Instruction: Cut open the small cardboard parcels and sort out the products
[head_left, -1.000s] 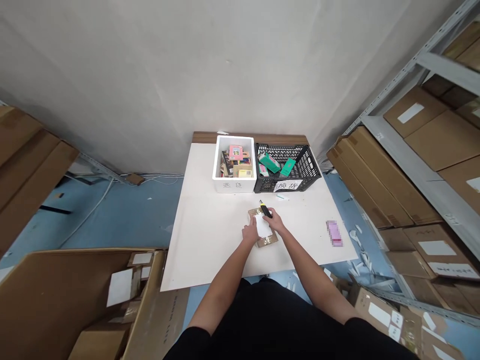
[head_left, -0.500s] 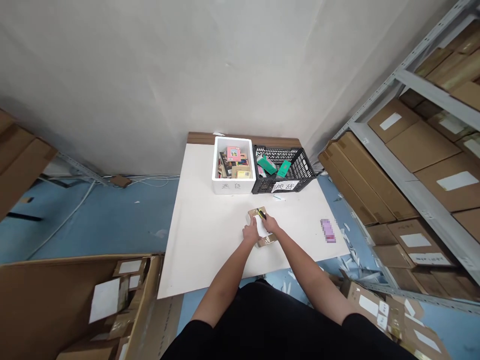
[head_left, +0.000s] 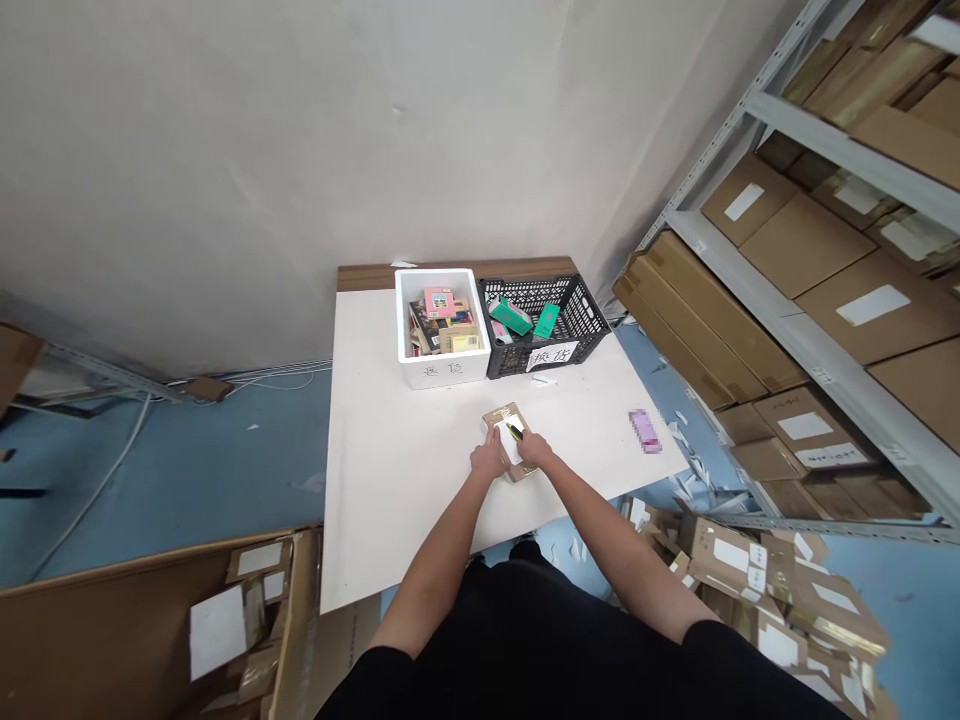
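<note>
A small brown cardboard box (head_left: pixel 504 412), with shiny tape and a white label on top, lies on the white table (head_left: pixel 390 470). My left hand (head_left: pixel 489 456) grips the box along its left side, fingers over the edge. In my right hand (head_left: pixel 534 450) is a yellow and black utility knife (head_left: pixel 514 432), held over the label on the box top. The blade is too small to make out.
Behind the box stand a white foam bin (head_left: pixel 444 372) of small boxed goods and a black plastic crate (head_left: pixel 592 335) with green boxes. A pixelated purple item (head_left: pixel 645 431) lies at right. Shelving (head_left: pixel 787 325) holds cartons; a large open carton (head_left: pixel 150 555) stands at lower left.
The view has shifted to the right. The knife has moved from the box's far edge back toward its middle, over the label. My left hand still grips the box's left side.
</note>
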